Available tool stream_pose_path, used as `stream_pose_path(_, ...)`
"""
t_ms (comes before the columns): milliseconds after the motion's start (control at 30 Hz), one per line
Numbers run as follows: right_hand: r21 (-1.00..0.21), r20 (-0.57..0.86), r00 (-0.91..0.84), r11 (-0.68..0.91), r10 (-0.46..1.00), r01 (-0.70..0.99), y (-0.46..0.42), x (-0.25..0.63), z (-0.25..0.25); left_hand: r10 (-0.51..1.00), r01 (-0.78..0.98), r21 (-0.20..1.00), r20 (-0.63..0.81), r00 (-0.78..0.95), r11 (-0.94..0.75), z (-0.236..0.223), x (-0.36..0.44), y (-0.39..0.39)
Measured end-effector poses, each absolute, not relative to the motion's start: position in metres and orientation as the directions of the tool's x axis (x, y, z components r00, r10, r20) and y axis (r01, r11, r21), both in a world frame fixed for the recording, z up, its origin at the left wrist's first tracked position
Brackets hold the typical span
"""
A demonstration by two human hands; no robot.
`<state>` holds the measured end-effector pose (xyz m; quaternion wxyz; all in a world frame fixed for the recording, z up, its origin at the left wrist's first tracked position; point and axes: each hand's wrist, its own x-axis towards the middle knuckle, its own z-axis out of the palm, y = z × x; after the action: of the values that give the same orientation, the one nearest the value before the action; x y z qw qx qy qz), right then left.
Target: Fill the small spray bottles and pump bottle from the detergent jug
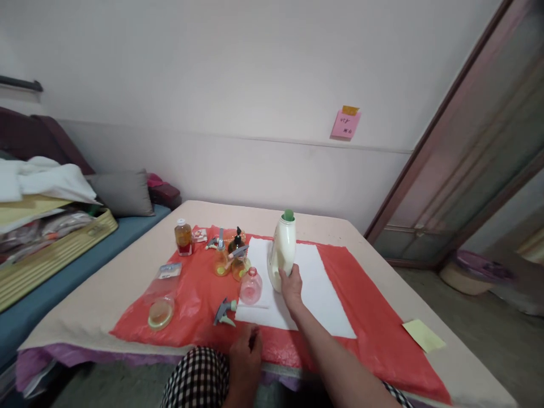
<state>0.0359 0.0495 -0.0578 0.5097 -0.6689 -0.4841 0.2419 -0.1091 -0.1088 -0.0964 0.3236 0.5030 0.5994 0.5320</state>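
My right hand [291, 288] is wrapped round the handle of a large cream-white jug-style plastic bottle [284, 246] with a green top [288, 215]. The bottle stands nearly upright over a white sheet [323, 300], its base close to or on the sheet. My left hand [247, 352] is at the table's front edge, fingers curled; whatever they may hold is hidden. Left of the white bottle is a pink clear bottle [250, 288] without a cap. A grey and pale-green spray head [225, 313] lies in front of it, beside a thin tube [257, 306].
A red plastic sheet [191, 317] covers part of the table. Several spray and pump bottles, including a dark pump bottle [237, 242], stand at left. An amber-and-red bottle [183, 238] is behind them. A round lidded container [160, 313] and a yellow note [424, 335] lie near the edges.
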Motion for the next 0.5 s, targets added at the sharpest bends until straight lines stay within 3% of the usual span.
stream_pose_path(267,-0.927,0.198,0.508,-0.008,0.838,0.374,0.065,0.088,-0.02,0.896,0.275,0.961,0.148,-0.419,-0.03,-0.074,-0.129,-0.092)
stream_pose_path(500,-0.897,0.303,0.546,0.039,0.781,0.441,0.058,0.158,0.027,0.879,0.588,0.808,0.259,-0.4,0.029,-0.062,-0.123,-0.01)
